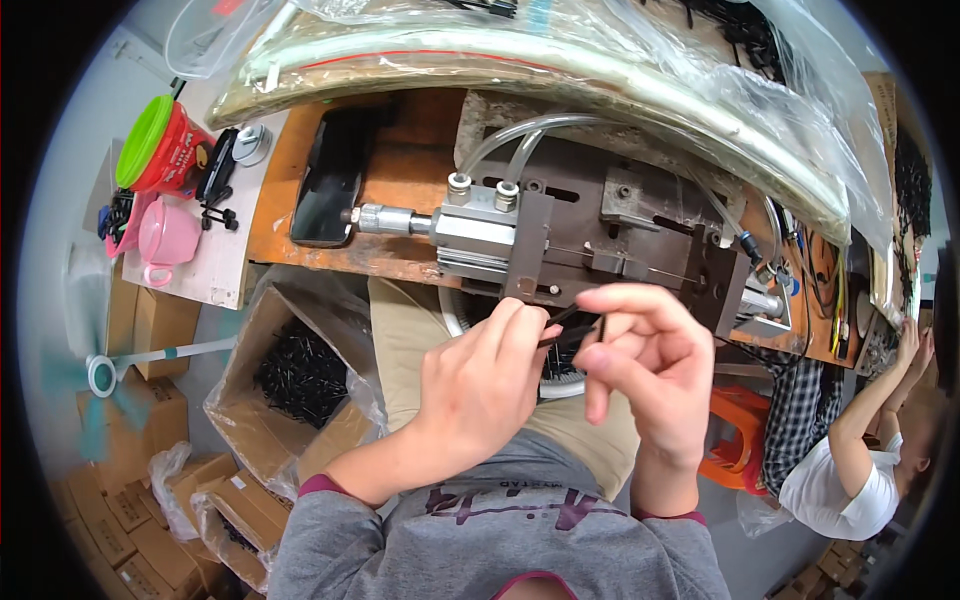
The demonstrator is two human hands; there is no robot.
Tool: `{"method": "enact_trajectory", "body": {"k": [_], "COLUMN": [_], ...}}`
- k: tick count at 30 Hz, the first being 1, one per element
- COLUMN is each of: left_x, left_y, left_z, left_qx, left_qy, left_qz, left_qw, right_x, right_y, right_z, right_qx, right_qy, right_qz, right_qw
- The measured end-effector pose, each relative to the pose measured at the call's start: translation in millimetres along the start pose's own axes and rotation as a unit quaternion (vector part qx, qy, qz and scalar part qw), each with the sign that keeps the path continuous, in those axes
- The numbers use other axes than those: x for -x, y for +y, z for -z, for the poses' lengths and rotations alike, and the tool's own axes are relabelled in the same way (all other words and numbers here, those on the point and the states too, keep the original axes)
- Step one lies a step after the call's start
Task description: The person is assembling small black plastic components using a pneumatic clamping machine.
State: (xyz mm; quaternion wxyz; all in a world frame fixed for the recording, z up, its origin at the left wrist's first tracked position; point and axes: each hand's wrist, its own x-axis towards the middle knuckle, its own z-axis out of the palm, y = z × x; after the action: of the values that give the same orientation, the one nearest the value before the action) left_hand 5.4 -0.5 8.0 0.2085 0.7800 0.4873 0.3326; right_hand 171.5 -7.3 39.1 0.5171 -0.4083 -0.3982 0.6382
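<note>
My left hand (pixel 485 375) is closed, its thumb and fingers pinching a small thin black part (pixel 556 338) whose end sticks out toward my right hand. My right hand (pixel 655 365) has its fingers curled, with a short black piece (pixel 602 328) showing between thumb and forefinger. Whether the two black bits are one part I cannot tell. Both hands are just in front of a dark metal fixture (pixel 527 245). A silver pneumatic cylinder (pixel 475 240) is mounted on its left, and a small metal block (pixel 612 263) sits at its middle with a thin rod running through.
An open carton (pixel 235 390) of black parts stands lower left. A black phone (pixel 330 180) lies on the wooden bench (pixel 405 165). Clear air hoses (pixel 540 122) arch over the fixture. A pink cup (pixel 168 235) and a fan (pixel 102 376) are left. Another person (pixel 850 470) works at far right.
</note>
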Motion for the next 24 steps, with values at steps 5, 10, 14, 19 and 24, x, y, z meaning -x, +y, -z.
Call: {"method": "enact_trajectory", "body": {"k": [5,10,14,19,24], "left_x": [-0.7,-2.7,-6.4,-8.4,27.4], "left_y": [5.5,13.7,17.6,22.2,14.2], "left_z": [-9.5,-9.0,-11.4,-9.4,-14.9], "left_qx": [-0.078,-0.065,-0.065,-0.046,0.008], "left_qy": [0.031,0.001,0.001,-0.007,-0.189], "left_qz": [-0.047,-0.05,-0.046,-0.043,0.034], "left_qw": [0.995,0.997,0.997,0.998,0.981], "right_x": [5.7,4.0,-4.7,-9.1,-34.7], "right_y": [14.0,23.1,30.1,22.9,-37.6], "right_z": [2.2,-2.4,0.1,-5.5,87.0], "right_qx": [0.006,-0.007,-0.072,-0.07,-0.106], "right_qy": [0.011,0.096,0.105,0.152,0.202], "right_qz": [0.02,0.07,0.088,0.125,0.33], "right_qw": [1.0,0.993,0.988,0.978,0.916]}}
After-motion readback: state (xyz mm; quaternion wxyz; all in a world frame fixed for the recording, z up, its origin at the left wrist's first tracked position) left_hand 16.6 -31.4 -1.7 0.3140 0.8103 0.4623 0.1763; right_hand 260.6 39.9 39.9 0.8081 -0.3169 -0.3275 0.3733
